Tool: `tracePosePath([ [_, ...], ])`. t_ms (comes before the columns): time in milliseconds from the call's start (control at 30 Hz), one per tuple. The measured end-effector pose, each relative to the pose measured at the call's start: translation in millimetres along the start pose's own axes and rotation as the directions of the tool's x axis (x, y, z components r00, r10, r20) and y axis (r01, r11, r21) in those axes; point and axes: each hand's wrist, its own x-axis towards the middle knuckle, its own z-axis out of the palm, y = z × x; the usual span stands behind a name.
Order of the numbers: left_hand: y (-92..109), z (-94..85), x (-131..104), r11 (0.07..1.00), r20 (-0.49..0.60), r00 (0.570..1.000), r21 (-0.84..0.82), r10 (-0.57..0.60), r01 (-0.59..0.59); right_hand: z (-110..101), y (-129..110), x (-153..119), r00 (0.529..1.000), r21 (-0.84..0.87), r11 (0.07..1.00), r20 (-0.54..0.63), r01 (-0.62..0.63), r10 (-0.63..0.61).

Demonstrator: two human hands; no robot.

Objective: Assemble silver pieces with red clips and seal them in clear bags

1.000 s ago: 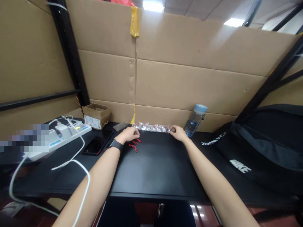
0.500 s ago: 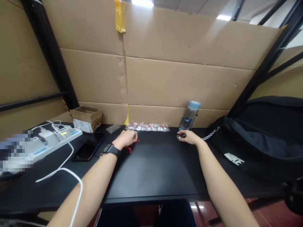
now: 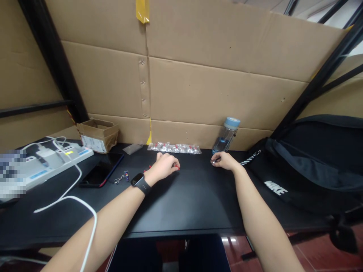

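Note:
My left hand [image 3: 165, 166], with a black watch on its wrist, is closed over the black table. A bit of red cord [image 3: 177, 167] sticks out at its fingertips, and more red shows behind the wrist. In the pinch of my right hand [image 3: 226, 161] is a small shiny metallic disc [image 3: 213, 161], partly hidden by the fingers. Beyond the hands lies a row of clear plastic packets [image 3: 174, 147] with silvery and red contents. A bottle with a blue lid [image 3: 226, 136] stands just behind my right hand.
To the left are a phone [image 3: 103, 170], a small charm with a metal clasp [image 3: 122, 177], a white power strip [image 3: 53, 166] with cables, a clear bag [image 3: 133, 148] and an open cardboard box [image 3: 99, 135]. A black backpack [image 3: 309, 173] fills the right side. Cardboard walls the back.
My left hand has moved right and a little nearer, taking the red cord with it and uncovering the charm. My right hand keeps its hold on the disc. The view has tilted down slightly.

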Motion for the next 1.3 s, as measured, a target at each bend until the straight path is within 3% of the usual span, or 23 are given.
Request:
tracePosePath([
  [167,5.1,0.5,-0.2,0.999,-0.026,1.0,-0.043,-0.001,0.0,-3.3,-11.8,-2.9,0.996,0.116,0.993,-0.085,0.018,-0.008],
  [233,8.2,1.1,0.5,0.994,-0.062,0.998,-0.107,-0.027,0.021,-1.8,-26.0,-5.0,0.996,0.245,0.968,-0.085,0.051,-0.031],
  [333,11.4,3.2,3.8,0.942,-0.088,0.992,-0.331,-0.095,0.061,5.5,-55.3,-9.9,0.988,0.537,0.835,0.02,0.118,-0.153],
  [433,12.0,5.1,7.7,0.837,-0.099,0.988,-0.546,-0.12,0.047,18.0,-83.9,-14.6,0.964,0.699,0.693,0.018,0.177,-0.264],
  [567,13.1,4.6,9.1,0.8,-0.169,0.971,-0.599,-0.169,0.035,35.8,-107.7,-16.8,0.95,0.85,0.483,-0.063,0.212,-0.306],
  [700,16.5,1.8,6.9,0.789,-0.189,0.961,-0.613,-0.201,0.044,47.2,-118.0,-17.7,0.947,0.911,0.359,-0.09,0.203,-0.309],
  [800,20.1,-0.1,4.9,0.841,-0.254,0.949,-0.541,-0.188,0.021,51.0,-122.3,-19.8,0.946,0.934,0.316,-0.061,0.167,-0.317],
  [1000,27.7,-1.5,0.0,0.982,-0.347,0.936,-0.19,-0.065,-0.002,58.2,-128.3,-21.5,0.957,0.948,0.268,-0.092,0.169,-0.277],
  [1133,29.9,-2.3,-3.1,0.994,-0.348,0.931,0.023,0.108,-0.107,62.8,-132.0,-21.1,0.958,0.954,0.24,-0.115,0.181,-0.263],
  [1300,32.4,-4.9,-3.9,0.99,-0.369,0.92,0.096,0.134,-0.106,64.1,-136.2,-22.4,0.961,0.956,0.225,-0.13,0.186,-0.243],
])
